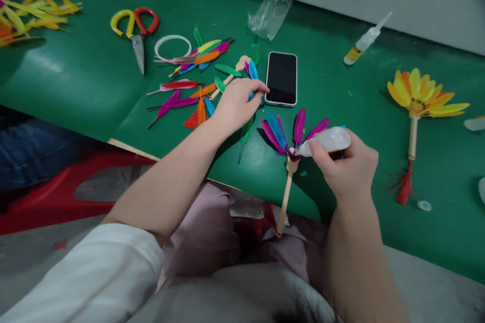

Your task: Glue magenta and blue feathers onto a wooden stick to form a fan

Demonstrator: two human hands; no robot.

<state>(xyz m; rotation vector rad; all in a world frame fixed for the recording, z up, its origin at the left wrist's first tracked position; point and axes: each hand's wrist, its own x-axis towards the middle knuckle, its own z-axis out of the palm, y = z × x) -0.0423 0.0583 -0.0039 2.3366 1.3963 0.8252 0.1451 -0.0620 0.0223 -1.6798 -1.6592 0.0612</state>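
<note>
My right hand (350,169) is closed around a translucent glue bottle (329,139), tilted with its nozzle at the head of a wooden-handled feather fan (287,186). Magenta and blue feathers (276,128) spread from that head, and the handle juts past the table edge. My left hand (240,103) is beside the phone (282,78), its fingers bent down and closed around a bit of blue feather (250,96) that is mostly hidden. Close by lies a second wooden stick (223,86) among loose green, orange and blue feathers.
Scissors (139,50), a white ring (172,36) and piles of coloured feathers (206,55) lie left on the green table. A plastic bag (271,15) is behind the phone. Rightward are another glue bottle (356,50), a yellow feather fan (413,131) with red tassel and a small cap (424,206).
</note>
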